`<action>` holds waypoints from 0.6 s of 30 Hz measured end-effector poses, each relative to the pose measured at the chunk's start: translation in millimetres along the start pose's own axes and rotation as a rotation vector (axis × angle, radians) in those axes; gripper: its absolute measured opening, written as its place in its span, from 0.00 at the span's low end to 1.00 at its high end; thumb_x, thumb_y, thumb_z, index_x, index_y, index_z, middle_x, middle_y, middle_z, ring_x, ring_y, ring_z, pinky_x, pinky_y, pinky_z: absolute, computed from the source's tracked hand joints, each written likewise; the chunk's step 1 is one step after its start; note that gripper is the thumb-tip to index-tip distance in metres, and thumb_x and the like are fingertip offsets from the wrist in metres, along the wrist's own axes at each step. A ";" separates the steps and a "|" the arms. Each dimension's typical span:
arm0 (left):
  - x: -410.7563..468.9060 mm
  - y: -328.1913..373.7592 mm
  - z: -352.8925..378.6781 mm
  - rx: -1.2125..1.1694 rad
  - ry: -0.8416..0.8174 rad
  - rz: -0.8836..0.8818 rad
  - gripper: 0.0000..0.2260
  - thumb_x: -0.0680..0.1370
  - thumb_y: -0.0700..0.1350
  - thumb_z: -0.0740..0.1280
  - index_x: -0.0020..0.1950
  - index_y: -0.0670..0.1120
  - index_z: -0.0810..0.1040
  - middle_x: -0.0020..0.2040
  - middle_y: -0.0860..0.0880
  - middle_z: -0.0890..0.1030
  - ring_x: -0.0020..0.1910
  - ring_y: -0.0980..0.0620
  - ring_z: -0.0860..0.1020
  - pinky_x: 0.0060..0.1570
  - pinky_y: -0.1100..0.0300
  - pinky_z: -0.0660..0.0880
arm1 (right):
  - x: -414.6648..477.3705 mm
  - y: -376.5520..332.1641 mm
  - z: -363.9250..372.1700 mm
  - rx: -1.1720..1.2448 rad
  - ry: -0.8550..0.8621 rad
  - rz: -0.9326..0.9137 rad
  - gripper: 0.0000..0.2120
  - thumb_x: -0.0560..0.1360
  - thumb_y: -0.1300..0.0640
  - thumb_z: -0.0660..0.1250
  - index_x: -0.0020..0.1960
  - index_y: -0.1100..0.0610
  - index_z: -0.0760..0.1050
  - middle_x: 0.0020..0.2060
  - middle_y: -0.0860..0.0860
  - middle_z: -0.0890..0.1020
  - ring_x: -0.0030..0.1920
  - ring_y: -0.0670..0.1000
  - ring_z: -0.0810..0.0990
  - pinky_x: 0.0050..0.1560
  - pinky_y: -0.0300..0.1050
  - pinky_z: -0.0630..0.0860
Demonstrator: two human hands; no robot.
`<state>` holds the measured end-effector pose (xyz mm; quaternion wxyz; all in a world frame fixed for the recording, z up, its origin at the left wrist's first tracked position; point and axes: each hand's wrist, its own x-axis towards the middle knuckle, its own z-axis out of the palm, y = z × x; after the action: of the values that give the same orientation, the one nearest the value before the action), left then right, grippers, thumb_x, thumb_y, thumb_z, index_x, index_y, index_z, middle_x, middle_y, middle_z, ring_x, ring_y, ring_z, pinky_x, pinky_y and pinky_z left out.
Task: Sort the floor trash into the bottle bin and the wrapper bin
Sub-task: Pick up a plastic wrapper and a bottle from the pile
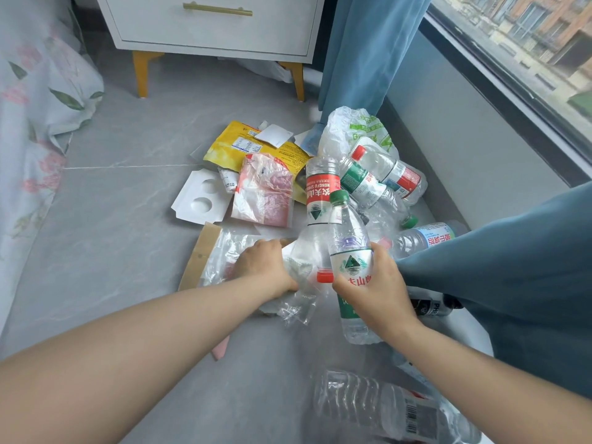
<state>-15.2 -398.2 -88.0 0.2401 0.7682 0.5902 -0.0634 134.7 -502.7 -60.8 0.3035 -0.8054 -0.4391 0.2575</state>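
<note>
A heap of trash lies on the grey floor by the window wall. My right hand (374, 290) grips a clear bottle with a green cap and green label (350, 241), held upright. My left hand (266, 267) holds a clear bottle with a red label (320, 200), its red cap pointing toward me, together with crumpled clear plastic film (298, 306). More empty bottles (384, 177) pile up behind, one with a blue label (429, 238) at the right. Wrappers lie to the left: a yellow pouch (230, 145), a pink-printed bag (262, 193), and a white card tray (201, 200). No bin is in view.
A white nightstand (211, 24) on yellow legs stands at the back. Blue curtains (512, 267) hang at right and behind the pile. Floral bedding (35, 123) drapes at the left. A large clear bottle (384, 408) lies near my right forearm. A white plastic bag (355, 129) tops the pile.
</note>
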 end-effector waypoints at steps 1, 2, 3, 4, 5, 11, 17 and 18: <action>0.2 -1.9 0.6 -0.040 -0.003 -0.008 0.29 0.64 0.56 0.75 0.61 0.48 0.72 0.59 0.48 0.77 0.58 0.46 0.77 0.46 0.58 0.71 | -0.2 -1.0 -1.4 0.022 0.010 0.001 0.22 0.63 0.44 0.76 0.50 0.47 0.68 0.44 0.49 0.78 0.43 0.48 0.78 0.42 0.48 0.77; 0.6 -4.1 1.0 -0.081 -0.001 -0.019 0.27 0.64 0.55 0.75 0.60 0.49 0.74 0.58 0.49 0.78 0.56 0.46 0.78 0.45 0.59 0.72 | -0.6 -1.1 -2.8 0.045 0.016 0.005 0.20 0.62 0.46 0.75 0.47 0.46 0.68 0.42 0.50 0.79 0.41 0.50 0.79 0.39 0.48 0.77; 1.1 -6.6 1.1 -0.118 0.006 -0.030 0.26 0.63 0.54 0.74 0.58 0.49 0.75 0.56 0.50 0.79 0.54 0.47 0.78 0.44 0.59 0.73 | -1.0 -1.2 -3.7 0.064 0.013 0.007 0.19 0.61 0.47 0.73 0.45 0.46 0.67 0.40 0.50 0.79 0.39 0.51 0.79 0.37 0.48 0.77; 1.4 -9.3 0.3 -0.147 0.013 -0.042 0.24 0.63 0.54 0.74 0.56 0.49 0.76 0.54 0.50 0.80 0.53 0.47 0.78 0.43 0.59 0.73 | -2.0 -1.9 -4.3 0.073 0.004 0.007 0.18 0.59 0.46 0.71 0.45 0.45 0.66 0.40 0.50 0.79 0.39 0.51 0.80 0.36 0.49 0.77; 1.5 -11.8 -1.4 -0.171 0.019 -0.051 0.23 0.62 0.53 0.74 0.55 0.49 0.76 0.52 0.50 0.80 0.51 0.47 0.79 0.43 0.58 0.74 | -2.8 -1.9 -4.1 0.075 -0.005 0.007 0.19 0.59 0.46 0.70 0.45 0.43 0.66 0.40 0.50 0.79 0.39 0.51 0.80 0.36 0.50 0.78; -2.1 -25.7 -16.9 -0.309 0.080 -0.122 0.19 0.63 0.51 0.75 0.47 0.47 0.72 0.44 0.48 0.78 0.44 0.45 0.76 0.37 0.59 0.67 | -10.5 -9.8 -5.7 0.039 -0.032 -0.028 0.21 0.59 0.45 0.68 0.48 0.32 0.63 0.46 0.49 0.77 0.46 0.51 0.79 0.45 0.53 0.79; -13.3 -40.8 -42.9 -0.424 0.197 -0.145 0.29 0.66 0.51 0.75 0.65 0.47 0.72 0.60 0.47 0.77 0.58 0.45 0.75 0.43 0.60 0.67 | -17.3 -24.8 -19.9 -0.041 -0.002 -0.041 0.29 0.66 0.52 0.71 0.64 0.53 0.66 0.52 0.46 0.73 0.51 0.50 0.76 0.50 0.48 0.75; -15.8 -42.4 -47.4 -0.444 0.205 -0.143 0.26 0.65 0.51 0.75 0.60 0.45 0.73 0.58 0.46 0.78 0.56 0.44 0.75 0.42 0.59 0.67 | -18.4 -27.0 -22.1 -0.048 0.008 -0.041 0.31 0.67 0.52 0.71 0.67 0.54 0.65 0.53 0.46 0.72 0.52 0.50 0.75 0.50 0.46 0.73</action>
<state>-68.5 -383.0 -52.9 0.3365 0.6552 0.6639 0.1292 126.0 -512.8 -23.6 0.2911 -0.8043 -0.4605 0.2373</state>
